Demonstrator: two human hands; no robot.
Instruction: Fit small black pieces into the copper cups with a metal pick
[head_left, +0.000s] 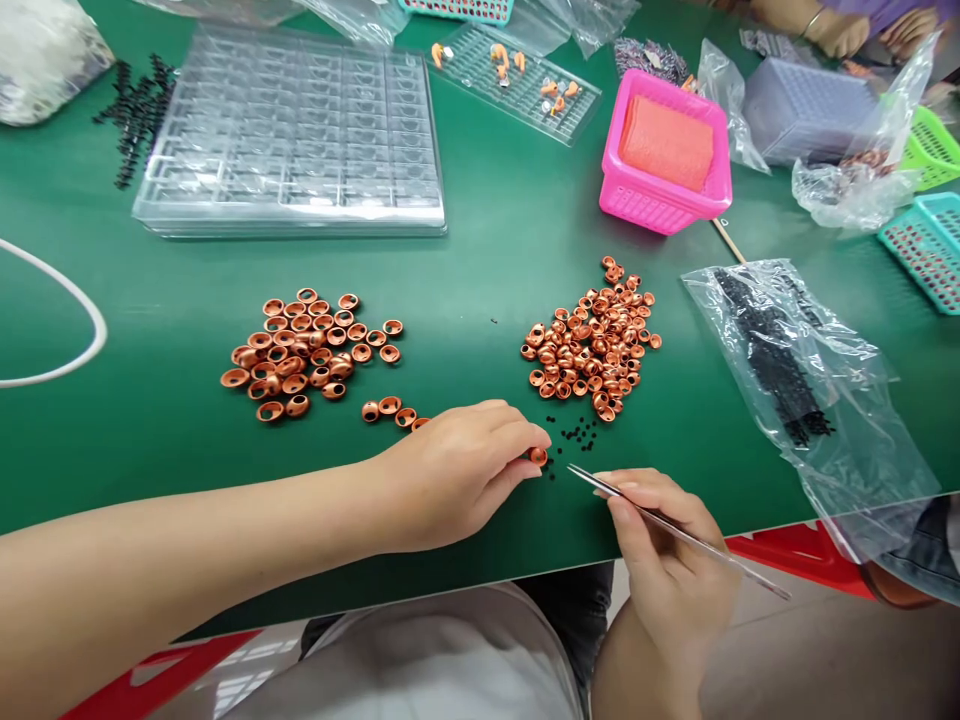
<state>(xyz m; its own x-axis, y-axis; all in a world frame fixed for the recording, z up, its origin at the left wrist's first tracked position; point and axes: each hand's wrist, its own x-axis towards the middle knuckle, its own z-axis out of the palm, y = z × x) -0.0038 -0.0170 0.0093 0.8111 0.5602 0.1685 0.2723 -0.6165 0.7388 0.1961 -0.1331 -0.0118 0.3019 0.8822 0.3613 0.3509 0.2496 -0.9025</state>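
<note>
Between the thumb and fingers of my left hand (pixel 465 475) is a small copper-coloured cup-shaped part (pixel 538 456), its hollow side showing. My right hand (pixel 667 550) grips a pair of metal tweezers (pixel 682 533), whose tips point left, a short way from the copper part. Tiny black pieces (pixel 581 434) lie scattered just beyond the tweezer tips. Behind them is a heap of copper parts (pixel 592 345). A second group of copper parts (pixel 296 350) spreads out at the left, with a short row of them (pixel 390 406) beside my left hand, partly covered by it.
Stacked clear trays (pixel 292 140) stand at the back left near black pieces (pixel 139 110). A pink basket (pixel 664 200) holds an orange-red block. At right lies a plastic bag (pixel 795 350) with black strips. Another person's hands (pixel 840 35) are at the far right. A white cable (pixel 94 330) curves at left.
</note>
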